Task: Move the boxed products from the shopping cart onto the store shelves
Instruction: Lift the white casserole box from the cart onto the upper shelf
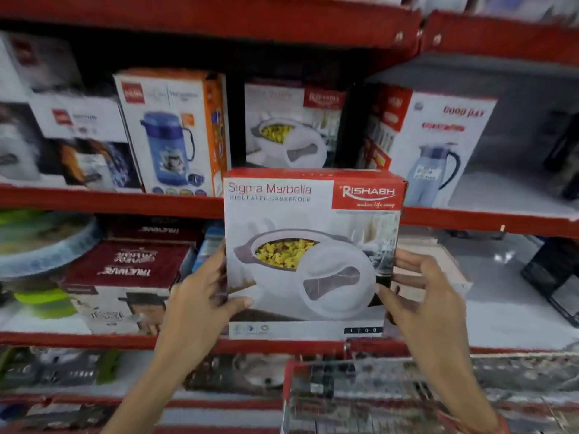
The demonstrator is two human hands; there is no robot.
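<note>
I hold a white and red casserole box [308, 252], printed "Sigma Marbella", upright in front of the red store shelves. My left hand [200, 296] grips its lower left edge, thumb on the front. On the lower right edge my right hand [423, 296] grips the same box. A matching casserole box [291, 123] stands on the upper shelf [109, 200] right behind it. The wire shopping cart [360, 396] with a red rim is below the box at the bottom right.
The upper shelf also holds a blue flask box [172, 133] on the left and a jug box [438, 145] on the right. Dark red boxes [131, 270] and green containers [40, 302] fill the lower shelf at left. Bare shelf shows at right [507, 302].
</note>
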